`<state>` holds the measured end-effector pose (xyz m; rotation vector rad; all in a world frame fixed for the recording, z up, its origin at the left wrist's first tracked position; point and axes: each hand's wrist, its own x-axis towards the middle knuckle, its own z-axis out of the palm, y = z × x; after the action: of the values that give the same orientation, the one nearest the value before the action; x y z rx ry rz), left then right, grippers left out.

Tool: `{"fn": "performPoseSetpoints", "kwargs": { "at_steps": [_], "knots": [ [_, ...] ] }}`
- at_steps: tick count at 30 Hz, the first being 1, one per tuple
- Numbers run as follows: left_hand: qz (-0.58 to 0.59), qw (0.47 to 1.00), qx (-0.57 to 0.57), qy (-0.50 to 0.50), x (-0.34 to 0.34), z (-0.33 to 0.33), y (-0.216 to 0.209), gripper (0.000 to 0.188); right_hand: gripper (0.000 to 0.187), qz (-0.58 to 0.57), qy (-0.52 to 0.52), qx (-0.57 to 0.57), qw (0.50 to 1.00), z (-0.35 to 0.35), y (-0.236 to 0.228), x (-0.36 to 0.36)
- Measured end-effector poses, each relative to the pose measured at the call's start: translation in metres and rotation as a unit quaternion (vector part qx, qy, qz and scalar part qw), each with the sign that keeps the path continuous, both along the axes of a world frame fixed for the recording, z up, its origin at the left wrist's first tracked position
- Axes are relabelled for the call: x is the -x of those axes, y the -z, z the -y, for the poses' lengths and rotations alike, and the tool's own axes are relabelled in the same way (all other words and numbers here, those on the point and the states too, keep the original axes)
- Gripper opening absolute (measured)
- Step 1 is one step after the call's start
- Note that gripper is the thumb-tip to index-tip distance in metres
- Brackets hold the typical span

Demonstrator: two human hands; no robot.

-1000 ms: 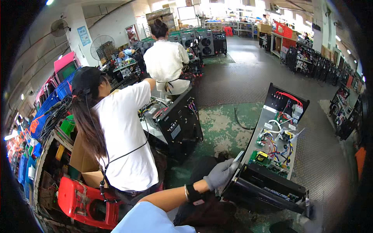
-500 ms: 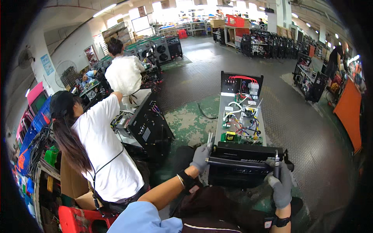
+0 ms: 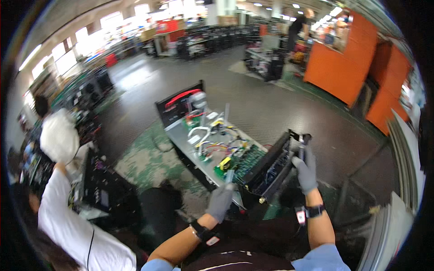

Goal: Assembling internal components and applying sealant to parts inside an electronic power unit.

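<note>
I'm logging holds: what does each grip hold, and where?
Left grip: slim pale tool, lower part. Right grip: slim metallic tool, likewise. Hold on black panel: unclear.

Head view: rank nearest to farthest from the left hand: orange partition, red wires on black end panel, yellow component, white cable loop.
From the left hand:
1. Yellow component: just ahead.
2. White cable loop: ahead, slightly left.
3. Red wires: farther ahead-left, on the black end panel.
4. Orange partition: far right, across the room.

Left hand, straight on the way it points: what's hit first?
Probably the green circuit board in the open machine, just past the pale strip the left hand holds. Depth is unclear; it might pass above the board.
</note>
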<state>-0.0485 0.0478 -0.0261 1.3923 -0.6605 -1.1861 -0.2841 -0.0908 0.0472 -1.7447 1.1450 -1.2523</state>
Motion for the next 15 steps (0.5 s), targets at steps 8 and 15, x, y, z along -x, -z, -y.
{"fn": "performPoseSetpoints", "kwargs": {
  "at_steps": [8,15],
  "knots": [
    [-0.563,0.822,0.087,0.012,-0.084,0.018,-0.006,0.02,0.041,-0.05,0.07,0.062,0.994,0.038,0.002,0.017],
    [-0.594,0.762,0.24,0.091,-0.122,0.056,-0.003,0.024,0.039,-0.146,0.084,0.075,0.983,0.026,0.007,0.023]
  ]
}}
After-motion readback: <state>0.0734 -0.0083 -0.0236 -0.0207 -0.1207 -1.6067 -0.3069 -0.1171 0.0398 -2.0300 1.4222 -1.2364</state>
